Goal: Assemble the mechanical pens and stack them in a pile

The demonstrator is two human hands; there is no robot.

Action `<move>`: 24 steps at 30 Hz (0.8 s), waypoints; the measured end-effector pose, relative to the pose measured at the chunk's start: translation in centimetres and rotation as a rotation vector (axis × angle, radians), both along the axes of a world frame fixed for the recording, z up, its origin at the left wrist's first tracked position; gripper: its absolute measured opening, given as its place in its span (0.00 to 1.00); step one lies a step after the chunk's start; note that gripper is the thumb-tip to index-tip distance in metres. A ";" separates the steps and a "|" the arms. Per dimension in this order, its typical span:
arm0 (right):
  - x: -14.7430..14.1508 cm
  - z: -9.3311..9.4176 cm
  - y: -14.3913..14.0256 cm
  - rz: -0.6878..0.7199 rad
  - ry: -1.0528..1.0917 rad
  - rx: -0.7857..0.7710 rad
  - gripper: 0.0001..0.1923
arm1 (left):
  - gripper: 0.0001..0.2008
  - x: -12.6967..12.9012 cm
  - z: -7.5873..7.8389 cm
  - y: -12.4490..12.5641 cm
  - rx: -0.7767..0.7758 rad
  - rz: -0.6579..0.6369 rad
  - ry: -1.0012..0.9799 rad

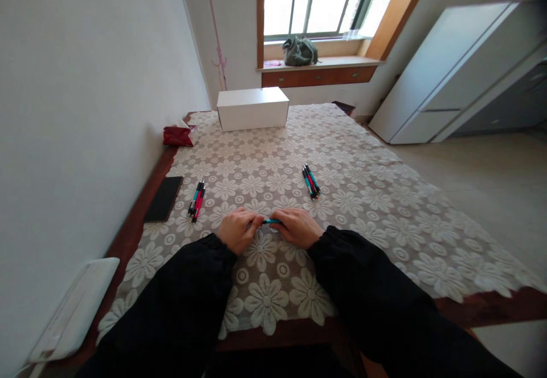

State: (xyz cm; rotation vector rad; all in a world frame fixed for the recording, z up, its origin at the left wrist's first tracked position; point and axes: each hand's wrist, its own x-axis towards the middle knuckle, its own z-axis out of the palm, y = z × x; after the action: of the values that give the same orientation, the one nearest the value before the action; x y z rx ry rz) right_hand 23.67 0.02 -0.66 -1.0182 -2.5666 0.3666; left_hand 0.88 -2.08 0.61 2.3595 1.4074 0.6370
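Note:
Both my hands rest on the lace-covered table (363, 195) and hold one teal pen (270, 221) between them. My left hand (238, 230) grips its left end and my right hand (298, 227) grips its right end. Only a short middle stretch of the pen shows between the fingers. A small bunch of teal and red pens (196, 199) lies to the left of my hands. Another bunch of pens (310, 181) lies a little beyond my right hand.
A white box (253, 108) stands at the far side of the table, with a red packet (179, 135) to its left. A black flat object (163, 198) lies near the left edge. A white cabinet (448, 76) stands at the right.

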 end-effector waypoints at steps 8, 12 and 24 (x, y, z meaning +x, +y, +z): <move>0.0 0.4 -0.2 -0.029 -0.008 -0.001 0.05 | 0.07 -0.1 -0.6 0.1 0.049 -0.051 -0.132; -0.1 0.3 -0.2 -0.035 -0.008 0.013 0.06 | 0.03 -0.1 -0.5 0.1 0.051 -0.044 -0.091; -0.1 0.6 -0.2 -0.034 -0.017 0.027 0.06 | 0.05 -0.1 -0.5 0.1 0.057 -0.059 -0.140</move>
State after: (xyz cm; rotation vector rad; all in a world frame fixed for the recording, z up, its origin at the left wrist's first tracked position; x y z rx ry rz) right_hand 23.59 -0.23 -0.07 -1.0586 -2.5591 0.3152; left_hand 0.82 -1.94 0.09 2.3397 1.2715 0.8183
